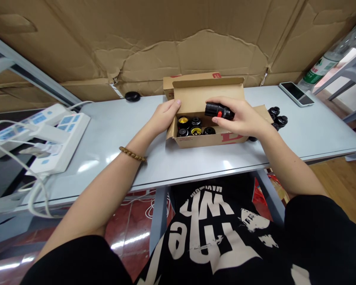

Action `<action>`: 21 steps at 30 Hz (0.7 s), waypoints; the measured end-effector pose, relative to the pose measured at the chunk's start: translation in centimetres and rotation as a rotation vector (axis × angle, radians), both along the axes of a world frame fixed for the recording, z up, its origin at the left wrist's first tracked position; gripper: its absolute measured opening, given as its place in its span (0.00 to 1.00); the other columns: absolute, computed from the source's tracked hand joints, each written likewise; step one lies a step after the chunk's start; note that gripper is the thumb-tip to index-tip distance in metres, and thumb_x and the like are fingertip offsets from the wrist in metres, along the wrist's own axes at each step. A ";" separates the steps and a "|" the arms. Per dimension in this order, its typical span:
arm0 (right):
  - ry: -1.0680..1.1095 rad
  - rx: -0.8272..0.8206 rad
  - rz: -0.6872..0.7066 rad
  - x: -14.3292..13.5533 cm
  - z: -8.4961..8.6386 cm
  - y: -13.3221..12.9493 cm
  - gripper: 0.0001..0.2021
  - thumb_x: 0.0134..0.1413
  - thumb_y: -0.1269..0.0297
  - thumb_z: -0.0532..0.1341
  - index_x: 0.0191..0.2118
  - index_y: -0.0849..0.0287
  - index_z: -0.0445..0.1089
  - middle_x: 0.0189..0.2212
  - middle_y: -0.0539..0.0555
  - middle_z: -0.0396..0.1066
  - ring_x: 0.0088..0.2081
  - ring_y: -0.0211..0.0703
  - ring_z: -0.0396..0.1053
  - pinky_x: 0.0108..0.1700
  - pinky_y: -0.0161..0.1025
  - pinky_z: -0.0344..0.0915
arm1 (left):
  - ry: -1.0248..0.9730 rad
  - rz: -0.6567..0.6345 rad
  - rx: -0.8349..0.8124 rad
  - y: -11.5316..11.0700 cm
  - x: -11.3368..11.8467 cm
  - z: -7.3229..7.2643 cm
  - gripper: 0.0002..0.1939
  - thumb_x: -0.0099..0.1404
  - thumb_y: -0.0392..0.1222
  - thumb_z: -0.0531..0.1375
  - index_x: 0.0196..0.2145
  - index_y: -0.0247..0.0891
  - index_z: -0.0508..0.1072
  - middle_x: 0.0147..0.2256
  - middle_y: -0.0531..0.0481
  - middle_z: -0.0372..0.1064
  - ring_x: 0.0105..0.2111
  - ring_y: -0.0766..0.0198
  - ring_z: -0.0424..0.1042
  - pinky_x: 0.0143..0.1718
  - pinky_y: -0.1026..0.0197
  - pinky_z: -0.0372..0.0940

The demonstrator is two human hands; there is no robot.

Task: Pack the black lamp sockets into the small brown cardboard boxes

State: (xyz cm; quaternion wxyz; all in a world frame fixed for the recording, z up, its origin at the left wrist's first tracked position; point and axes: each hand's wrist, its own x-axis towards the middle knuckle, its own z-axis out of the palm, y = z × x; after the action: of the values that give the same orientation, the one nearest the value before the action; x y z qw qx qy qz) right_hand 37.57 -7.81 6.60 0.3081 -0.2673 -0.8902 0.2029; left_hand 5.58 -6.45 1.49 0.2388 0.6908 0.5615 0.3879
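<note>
An open cardboard box (192, 141) stands on the grey table, its lid raised at the back. Several black cylindrical parts (195, 122) stand in its left part, two of them showing yellow insides. My left hand (165, 114) holds the box's left wall and flap, thumb on top near the raised lid. Over the box's middle, my right hand (240, 114) grips a black cylinder with a red button (218, 111), which lies nearly level between thumb and fingers. The right part of the box is hidden under this hand. More black parts (279, 117) stand on the table right of the box.
Behind the open box is another cardboard box (168, 85). White power strips (67, 138) with cables lie at the left. A round black object (132, 96) rests at the back. At the right are a phone (296, 94) and a plastic bottle (322, 67).
</note>
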 end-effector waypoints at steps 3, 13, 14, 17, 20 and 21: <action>0.025 0.005 -0.006 0.3 0.4 -0.1 0.30 0.68 0.48 0.66 0.70 0.54 0.79 0.66 0.61 0.83 0.66 0.66 0.80 0.74 0.67 0.74 | 0.015 0.007 -0.002 -0.1 0.0 0.2 0.32 0.77 0.77 0.53 0.34 0.44 0.70 0.39 0.43 0.78 0.47 0.46 0.74 0.55 0.48 0.74; 0.093 -0.183 0.007 0.3 1.1 -0.5 0.37 0.71 0.28 0.65 0.65 0.56 0.81 0.58 0.63 0.84 0.62 0.64 0.82 0.68 0.63 0.80 | 0.030 0.033 -0.039 -0.2 0.1 0.4 0.30 0.80 0.66 0.54 0.25 0.47 0.58 0.27 0.50 0.62 0.37 0.52 0.67 0.49 0.49 0.73; 0.092 -0.199 0.012 0.3 1.0 -0.5 0.38 0.70 0.26 0.65 0.66 0.56 0.81 0.57 0.62 0.84 0.62 0.63 0.82 0.66 0.62 0.81 | 0.034 0.038 -0.039 -0.2 0.1 0.4 0.30 0.81 0.66 0.54 0.25 0.47 0.57 0.27 0.50 0.62 0.37 0.52 0.67 0.50 0.48 0.73; 0.101 -0.223 0.018 0.5 0.9 -0.4 0.38 0.70 0.27 0.65 0.68 0.54 0.80 0.57 0.61 0.84 0.59 0.62 0.82 0.63 0.60 0.83 | 0.052 0.033 -0.041 -0.2 0.1 0.5 0.30 0.82 0.65 0.53 0.26 0.47 0.56 0.28 0.49 0.62 0.37 0.52 0.67 0.52 0.48 0.73; 0.093 -0.253 0.030 0.8 0.9 -0.2 0.36 0.73 0.33 0.65 0.71 0.53 0.78 0.57 0.59 0.84 0.56 0.59 0.83 0.58 0.58 0.84 | 0.059 0.026 -0.046 -0.2 0.1 0.5 0.30 0.81 0.66 0.53 0.26 0.47 0.57 0.29 0.49 0.63 0.39 0.51 0.67 0.53 0.47 0.72; 0.082 -0.268 0.030 0.8 0.9 -0.1 0.34 0.74 0.35 0.65 0.72 0.53 0.78 0.58 0.59 0.84 0.54 0.59 0.83 0.56 0.57 0.85 | 0.059 0.029 -0.047 -0.2 0.1 0.6 0.29 0.81 0.66 0.53 0.26 0.47 0.57 0.29 0.48 0.64 0.39 0.51 0.67 0.53 0.47 0.72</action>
State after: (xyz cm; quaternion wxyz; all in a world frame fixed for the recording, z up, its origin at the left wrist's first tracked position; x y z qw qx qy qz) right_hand 38.35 -7.89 7.47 0.3029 -0.2843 -0.8455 0.3355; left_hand 5.64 -6.70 2.06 0.2327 0.6879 0.5873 0.3573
